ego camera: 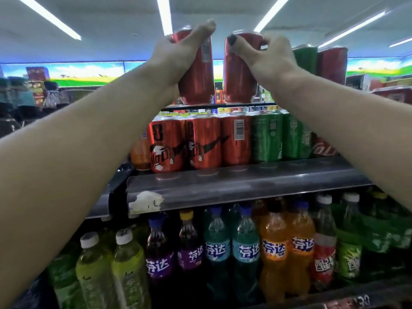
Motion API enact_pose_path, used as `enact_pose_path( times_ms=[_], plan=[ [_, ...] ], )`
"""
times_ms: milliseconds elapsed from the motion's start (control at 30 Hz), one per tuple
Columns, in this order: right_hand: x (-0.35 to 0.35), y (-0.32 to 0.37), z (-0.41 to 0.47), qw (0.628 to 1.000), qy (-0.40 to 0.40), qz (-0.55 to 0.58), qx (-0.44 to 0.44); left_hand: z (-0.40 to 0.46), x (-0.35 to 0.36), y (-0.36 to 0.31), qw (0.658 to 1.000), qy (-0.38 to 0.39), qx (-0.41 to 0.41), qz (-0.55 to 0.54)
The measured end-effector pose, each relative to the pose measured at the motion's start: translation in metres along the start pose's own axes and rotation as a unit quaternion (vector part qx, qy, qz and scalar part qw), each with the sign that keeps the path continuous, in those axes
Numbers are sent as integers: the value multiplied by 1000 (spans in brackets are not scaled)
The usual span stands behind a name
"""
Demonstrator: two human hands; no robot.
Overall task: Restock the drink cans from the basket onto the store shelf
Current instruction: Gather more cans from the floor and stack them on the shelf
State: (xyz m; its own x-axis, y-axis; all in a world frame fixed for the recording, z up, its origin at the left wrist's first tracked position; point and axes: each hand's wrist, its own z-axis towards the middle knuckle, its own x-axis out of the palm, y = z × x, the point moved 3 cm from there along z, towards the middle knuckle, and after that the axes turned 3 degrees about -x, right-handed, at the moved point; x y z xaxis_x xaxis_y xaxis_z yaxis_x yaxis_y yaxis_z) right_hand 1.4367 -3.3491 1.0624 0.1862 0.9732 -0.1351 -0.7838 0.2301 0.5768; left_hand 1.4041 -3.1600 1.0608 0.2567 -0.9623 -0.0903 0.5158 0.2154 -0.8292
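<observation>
Two red cans up at top tier, both upright, long axis vertical, side by side w/ small gap. L can (197,70) wrapped in left hand (176,56), R can (238,70) in right hand (270,58); each grip curled round its can. Bases just over red cans (189,141) on shelf (245,186) below. Basket not in view.

We see a grey metal shelf (245,186) mid-frame carrying upright red cans (201,142) and, right of them, green cans (266,137); coloured soda bottles (274,253) stand on the lower tier.
</observation>
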Motion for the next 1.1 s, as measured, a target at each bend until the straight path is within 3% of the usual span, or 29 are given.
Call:
enact_pose_path(
  times_ms=[533, 767, 1100],
  plan=[
    [46, -45, 50, 992, 75, -102, 21, 57, 3, 37, 999, 15, -6, -36],
    [44, -60, 48, 991, 97, -87, 35, 62, 7, 41, 999, 48, -1, 5],
    [46, -61, 43, 988, 112, -96, 35, 62, -4, 43, 996, -35, -38, 71]
  ],
)
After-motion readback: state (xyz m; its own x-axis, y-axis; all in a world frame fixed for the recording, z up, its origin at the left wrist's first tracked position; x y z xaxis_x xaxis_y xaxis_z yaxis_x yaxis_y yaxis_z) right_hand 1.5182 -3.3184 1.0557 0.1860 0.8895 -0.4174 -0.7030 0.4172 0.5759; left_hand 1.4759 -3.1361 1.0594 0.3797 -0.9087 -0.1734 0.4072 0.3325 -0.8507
